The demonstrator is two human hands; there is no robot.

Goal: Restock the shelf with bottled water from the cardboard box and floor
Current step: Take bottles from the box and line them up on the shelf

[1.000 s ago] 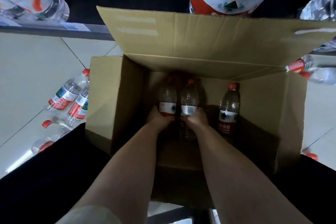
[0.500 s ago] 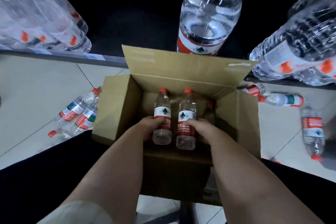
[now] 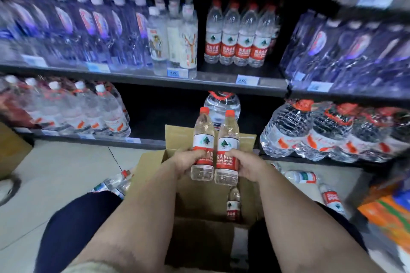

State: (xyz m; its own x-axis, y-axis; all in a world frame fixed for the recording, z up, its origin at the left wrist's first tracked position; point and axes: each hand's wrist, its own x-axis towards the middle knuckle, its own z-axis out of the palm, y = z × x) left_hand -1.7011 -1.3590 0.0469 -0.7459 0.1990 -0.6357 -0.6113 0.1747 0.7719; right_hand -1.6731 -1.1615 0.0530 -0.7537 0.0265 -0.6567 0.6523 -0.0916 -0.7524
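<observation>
Left hand (image 3: 186, 162) has its grip clenched round the left bottle (image 3: 203, 139), right hand (image 3: 249, 165) round the right bottle (image 3: 228, 144), both upright, side by side, above the cardboard box (image 3: 153, 168) near the shelf (image 3: 217, 79).

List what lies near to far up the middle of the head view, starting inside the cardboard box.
Lone bottle standing in the cardboard box → left held bottle in the left hand beside right held bottle in the right hand → large jug on the bottom shelf → row of red-labelled bottles on the shelf above.
</observation>
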